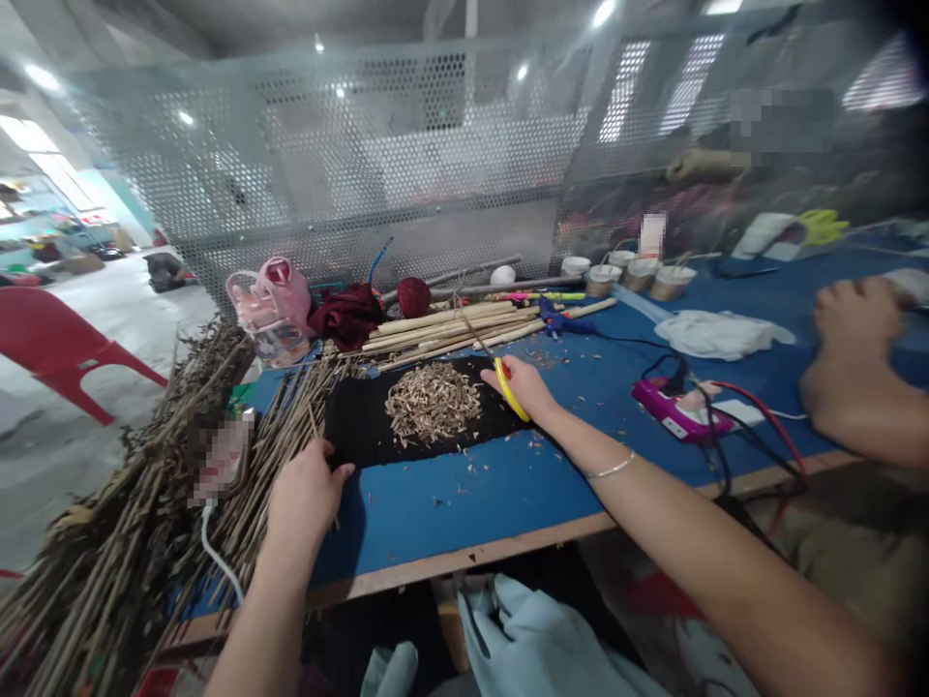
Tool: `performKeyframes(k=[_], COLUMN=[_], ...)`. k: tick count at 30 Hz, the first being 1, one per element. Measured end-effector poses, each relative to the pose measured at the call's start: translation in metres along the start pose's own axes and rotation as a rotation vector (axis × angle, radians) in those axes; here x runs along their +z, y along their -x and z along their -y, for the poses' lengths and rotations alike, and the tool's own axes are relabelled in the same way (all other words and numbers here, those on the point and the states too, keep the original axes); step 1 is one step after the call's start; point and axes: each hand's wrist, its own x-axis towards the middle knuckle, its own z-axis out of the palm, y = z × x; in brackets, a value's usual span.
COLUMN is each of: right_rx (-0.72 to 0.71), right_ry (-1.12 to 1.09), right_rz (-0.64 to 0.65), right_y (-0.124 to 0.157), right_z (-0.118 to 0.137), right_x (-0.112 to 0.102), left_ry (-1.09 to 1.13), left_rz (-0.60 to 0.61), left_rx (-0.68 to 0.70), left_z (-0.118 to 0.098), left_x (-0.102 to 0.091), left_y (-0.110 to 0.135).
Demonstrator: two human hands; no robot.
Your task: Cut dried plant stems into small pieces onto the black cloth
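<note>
- Right hand (528,389): fingers wrapped round yellow-handled scissors (512,392), blades pointing away over the far edge of the black cloth. Blade gap too small to read. Loose wrist turn could nick the cloth or knock chips.
- Left hand (306,489): at the cloth's near left corner, fingers curled, thumb out. Can't tell if it grips a stalk or just rests. If it's on the cloth, a tug would slide the pile.
- Black cloth (359,421): flat on the blue table (435,513), no raised rim visible. Bunching it would spill stuff.
- Chip pile (432,402): heaped mid-cloth, between both hands. Strays already on the table; a sleeve-height sweep of either forearm would scatter more.
- Dried stalks (294,411): loose, crossing, just left of the cloth. Pulling one could drag neighbours, plus the phone (224,460) lying on them; its white cable (218,552) could snag.
- Pale sticks (450,327): stacked behind the cloth, near the blades. A bump could roll them.
- Blue glue gun (570,324): beyond the right hand, black cord trailing rightward. Catching the cord could pull it; heat unknown.
</note>
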Motion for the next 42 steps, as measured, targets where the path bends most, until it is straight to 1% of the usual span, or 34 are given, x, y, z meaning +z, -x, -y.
performKeyframes(k=[2, 4, 7, 10, 12, 14, 16, 18, 20, 21, 22, 24, 28, 31, 33, 35, 37, 38, 40, 42], right_rx=[-0.025, -0.045, -0.044, -0.038, -0.037, -0.038, -0.044, -0.041, -0.036, -0.033, -0.030, -0.016, 0.026, 0.014, -0.056, -0.120, -0.143, -0.141, -0.115, -0.080], right_ry=[0.044, 0.075, 0.104, 0.112, 0.120, 0.131, 0.130, 0.125, 0.116, 0.110, 0.104, 0.093, 0.076, 0.031, -0.087, -0.302, -0.496, -0.555, -0.656, -0.789], right_rz=[0.061, 0.109, 0.145, 0.150, 0.152, 0.160, 0.167, 0.170, 0.167, 0.159, 0.145, 0.095, 0.007, -0.044, -0.050, 0.041, 0.159, 0.195, 0.223, 0.307], right_y=[0.004, 0.006, 0.007, 0.008, 0.007, 0.007, 0.007, 0.007, 0.007, 0.007, 0.007, 0.007, 0.006, 0.010, 0.015, 0.021, 0.024, 0.024, 0.021, 0.017], right_z=[0.004, 0.008, 0.010, 0.011, 0.011, 0.010, 0.011, 0.011, 0.012, 0.012, 0.012, 0.011, 0.010, 0.017, 0.029, 0.047, 0.065, 0.073, 0.087, 0.095], right_x=[0.000, -0.001, -0.003, -0.003, -0.003, -0.003, -0.004, -0.004, -0.005, -0.005, -0.004, -0.004, -0.006, -0.011, -0.013, -0.013, -0.010, -0.008, -0.003, 0.001], left_ry=[-0.020, 0.013, 0.112, 0.210, 0.260, 0.341, 0.552, 0.930, 1.338, 1.475, 1.569, 1.670, 1.697, 1.672, 1.642, 1.614, 1.592, 1.580, 1.551, 1.514], left_rz=[-0.003, -0.022, -0.026, -0.017, -0.071, -0.143, -0.173, -0.133, -0.028, 0.046, 0.107, 0.204, 0.365, 0.394, 0.431, 0.494, 0.557, 0.583, 0.621, 0.626], left_rx=[-0.013, -0.020, -0.035, -0.063, -0.096, -0.158, -0.229, -0.266, -0.262, -0.259, -0.259, -0.276, -0.221, -0.230, -0.228, -0.189, -0.137, -0.116, -0.090, -0.093], left_z=[0.007, 0.010, 0.013, 0.017, 0.020, 0.021, 0.019, 0.010, -0.004, -0.012, -0.021, -0.039, -0.072, -0.090, -0.099, -0.105, -0.109, -0.110, -0.113, -0.114], left_x=[0.008, 0.013, 0.012, 0.008, 0.006, 0.004, 0.002, 0.000, -0.001, -0.001, 0.000, 0.003, 0.010, 0.015, 0.018, 0.023, 0.027, 0.028, 0.030, 0.028], left_y=[0.005, 0.006, 0.006, 0.006, 0.006, 0.008, 0.011, 0.017, 0.024, 0.027, 0.030, 0.034, 0.036, 0.035, 0.034, 0.035, 0.036, 0.037, 0.037, 0.036])
